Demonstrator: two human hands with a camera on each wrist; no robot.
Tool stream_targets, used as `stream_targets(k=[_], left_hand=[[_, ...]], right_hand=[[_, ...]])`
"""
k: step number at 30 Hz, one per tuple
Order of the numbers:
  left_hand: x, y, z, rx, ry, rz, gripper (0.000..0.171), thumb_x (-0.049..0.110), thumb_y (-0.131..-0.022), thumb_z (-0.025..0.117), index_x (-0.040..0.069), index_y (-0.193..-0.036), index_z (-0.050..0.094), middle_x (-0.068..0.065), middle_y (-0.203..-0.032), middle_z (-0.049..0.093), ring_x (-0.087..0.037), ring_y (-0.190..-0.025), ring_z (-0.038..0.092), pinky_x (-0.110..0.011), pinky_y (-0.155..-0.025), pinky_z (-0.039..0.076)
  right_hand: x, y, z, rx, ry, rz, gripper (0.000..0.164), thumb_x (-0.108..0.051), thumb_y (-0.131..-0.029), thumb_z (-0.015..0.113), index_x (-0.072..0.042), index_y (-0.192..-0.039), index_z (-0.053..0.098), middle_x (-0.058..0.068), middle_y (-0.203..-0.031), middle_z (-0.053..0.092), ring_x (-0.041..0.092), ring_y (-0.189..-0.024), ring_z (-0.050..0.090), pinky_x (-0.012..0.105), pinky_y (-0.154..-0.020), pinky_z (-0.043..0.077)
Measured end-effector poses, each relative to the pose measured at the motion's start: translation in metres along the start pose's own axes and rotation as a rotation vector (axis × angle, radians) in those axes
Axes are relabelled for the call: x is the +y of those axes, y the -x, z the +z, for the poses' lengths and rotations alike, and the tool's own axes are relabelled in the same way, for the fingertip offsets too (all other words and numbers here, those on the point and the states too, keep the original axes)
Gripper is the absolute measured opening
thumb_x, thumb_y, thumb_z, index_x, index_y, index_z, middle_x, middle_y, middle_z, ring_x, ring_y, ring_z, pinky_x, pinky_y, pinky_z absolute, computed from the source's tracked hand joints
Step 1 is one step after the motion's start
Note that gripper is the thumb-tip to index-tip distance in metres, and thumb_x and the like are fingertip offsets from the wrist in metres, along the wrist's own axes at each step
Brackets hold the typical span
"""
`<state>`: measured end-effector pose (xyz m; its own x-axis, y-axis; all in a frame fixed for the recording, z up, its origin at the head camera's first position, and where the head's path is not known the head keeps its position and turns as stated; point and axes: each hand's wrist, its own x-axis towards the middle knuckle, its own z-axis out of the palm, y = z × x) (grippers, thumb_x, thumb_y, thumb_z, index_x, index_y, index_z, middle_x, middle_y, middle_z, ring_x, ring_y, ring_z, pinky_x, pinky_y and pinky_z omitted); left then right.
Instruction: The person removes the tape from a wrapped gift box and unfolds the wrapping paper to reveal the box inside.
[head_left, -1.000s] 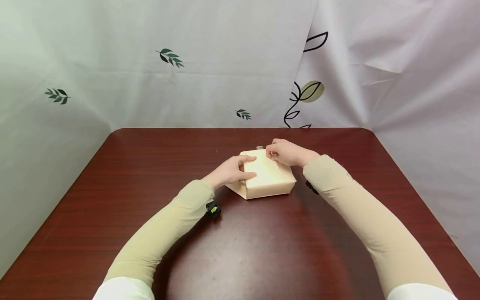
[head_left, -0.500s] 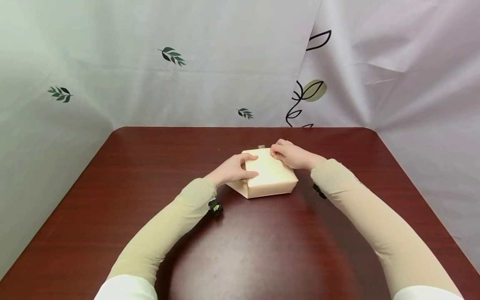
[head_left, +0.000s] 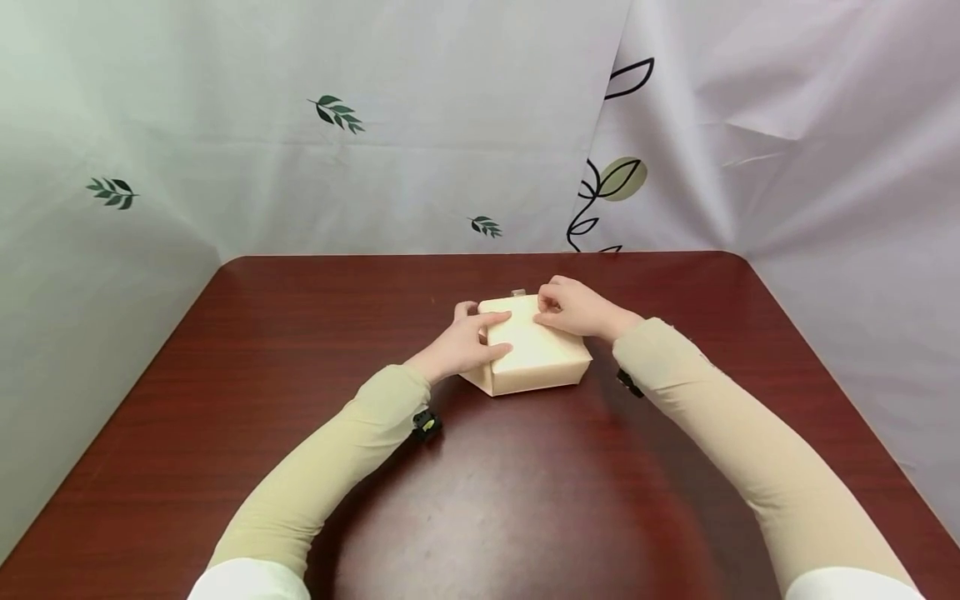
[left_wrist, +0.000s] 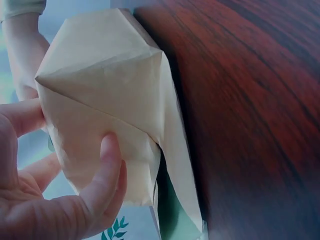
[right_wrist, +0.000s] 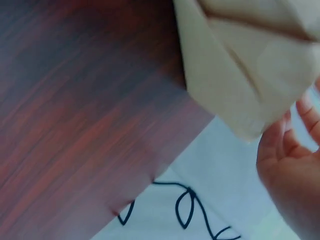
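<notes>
A box wrapped in plain cream paper (head_left: 528, 342) lies on the dark red-brown table. My left hand (head_left: 457, 342) holds its left side, thumb and forefinger on the top face. In the left wrist view, other fingers (left_wrist: 107, 160) press the folded paper end, where a loose flap (left_wrist: 175, 145) gapes and shows a greenish inside. My right hand (head_left: 573, 307) is at the far right edge of the top, its fingers curled and pinching at the paper. In the right wrist view, its fingertips (right_wrist: 275, 135) meet a corner of the folded paper (right_wrist: 240, 75).
Just behind the box, a small clear object (head_left: 518, 292) shows, mostly hidden. A white curtain (head_left: 420, 167) with leaf prints hangs past the table's far edge (head_left: 360, 257). The wood tabletop (head_left: 495, 492) reaches toward me.
My left hand's fingers have spread, one now showing raised behind the box's left edge. The right thumb has reached out onto the top face. The box stays in place.
</notes>
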<state>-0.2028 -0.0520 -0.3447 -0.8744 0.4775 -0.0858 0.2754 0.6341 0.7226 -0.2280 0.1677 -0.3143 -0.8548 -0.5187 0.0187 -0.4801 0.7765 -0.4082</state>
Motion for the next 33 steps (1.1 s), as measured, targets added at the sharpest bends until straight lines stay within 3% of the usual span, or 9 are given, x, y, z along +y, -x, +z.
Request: stream_targets(k=[2,6,9,12,14,18,21,23,33], left_hand=[[0.0,0.0,0.001,-0.001,-0.012,0.019,0.057,0.025,-0.089,0.065,0.012,-0.141,0.047,-0.026,-0.151,0.011,-0.026,-0.115,0.055,-0.035,-0.1,0.042],[0.001,0.0,0.001,-0.006,-0.047,0.07,0.056,0.025,-0.09,0.064,0.008,-0.141,0.046,-0.024,-0.155,0.005,-0.024,-0.105,0.062,-0.033,-0.097,0.044],[0.001,-0.001,0.0,-0.009,-0.078,0.106,0.056,0.024,-0.09,0.063,0.005,-0.14,0.046,-0.024,-0.156,0.007,-0.025,-0.118,0.056,-0.034,-0.102,0.041],[0.001,-0.001,-0.002,-0.012,-0.101,0.127,0.056,0.023,-0.09,0.064,0.004,-0.14,0.046,-0.023,-0.156,0.012,-0.027,-0.136,0.037,-0.036,-0.107,0.035],[0.002,-0.001,-0.003,-0.014,-0.105,0.132,0.056,0.022,-0.09,0.064,0.003,-0.14,0.046,-0.023,-0.156,0.014,-0.028,-0.14,0.03,-0.037,-0.108,0.034],[0.002,-0.001,-0.003,-0.015,-0.102,0.132,0.056,0.023,-0.09,0.064,0.003,-0.14,0.046,-0.023,-0.155,0.014,-0.029,-0.142,0.026,-0.037,-0.109,0.034],[0.001,-0.001,-0.003,-0.015,-0.091,0.133,0.057,0.023,-0.089,0.064,0.003,-0.139,0.046,-0.023,-0.155,0.015,-0.029,-0.142,0.025,-0.037,-0.108,0.034],[0.0,-0.002,-0.003,-0.012,-0.082,0.136,0.057,0.023,-0.089,0.065,0.003,-0.139,0.047,-0.023,-0.155,0.016,-0.028,-0.143,0.024,-0.037,-0.109,0.033],[0.0,-0.005,-0.006,-0.02,-0.079,0.13,0.057,0.023,-0.087,0.067,0.003,-0.138,0.048,-0.024,-0.154,0.018,-0.028,-0.126,0.049,-0.036,-0.106,0.037]], right_hand=[[-0.003,0.0,0.001,0.012,0.002,0.018,0.021,-0.013,-0.09,0.063,-0.008,-0.074,0.05,0.007,-0.079,0.045,0.022,-0.078,0.043,0.032,-0.07,0.035],[-0.008,0.001,0.002,0.043,-0.007,0.061,0.016,-0.006,-0.088,0.059,-0.008,-0.074,0.051,0.008,-0.079,0.047,0.023,-0.076,0.044,0.032,-0.069,0.037],[-0.015,0.001,0.002,0.045,-0.017,0.134,0.007,-0.004,-0.086,0.055,-0.006,-0.081,0.051,0.01,-0.082,0.048,0.023,-0.077,0.045,0.034,-0.069,0.038],[-0.023,0.0,0.0,0.032,-0.01,0.246,0.005,-0.006,-0.086,0.054,-0.004,-0.085,0.049,0.011,-0.083,0.048,0.024,-0.077,0.045,0.034,-0.069,0.037],[-0.025,-0.001,0.0,0.03,0.02,0.292,0.007,-0.006,-0.084,0.053,-0.005,-0.079,0.049,0.008,-0.074,0.047,0.021,-0.069,0.044,0.031,-0.063,0.036],[-0.031,-0.004,-0.001,-0.007,0.044,0.355,0.031,-0.004,-0.081,0.05,-0.012,-0.054,0.039,-0.002,-0.052,0.03,0.012,-0.049,0.025,0.024,-0.05,0.025],[-0.035,-0.004,-0.003,-0.03,0.02,0.382,0.038,-0.003,-0.081,0.05,-0.015,-0.05,0.032,-0.004,-0.048,0.021,0.01,-0.047,0.016,0.024,-0.047,0.021],[-0.036,-0.003,-0.004,-0.025,0.012,0.387,0.037,-0.003,-0.082,0.051,-0.014,-0.05,0.035,-0.004,-0.048,0.023,0.01,-0.046,0.019,0.024,-0.048,0.023],[-0.025,-0.001,-0.006,-0.034,-0.041,0.382,0.029,-0.006,-0.084,0.049,-0.012,-0.057,0.041,-0.003,-0.051,0.03,0.012,-0.048,0.028,0.025,-0.051,0.028]])
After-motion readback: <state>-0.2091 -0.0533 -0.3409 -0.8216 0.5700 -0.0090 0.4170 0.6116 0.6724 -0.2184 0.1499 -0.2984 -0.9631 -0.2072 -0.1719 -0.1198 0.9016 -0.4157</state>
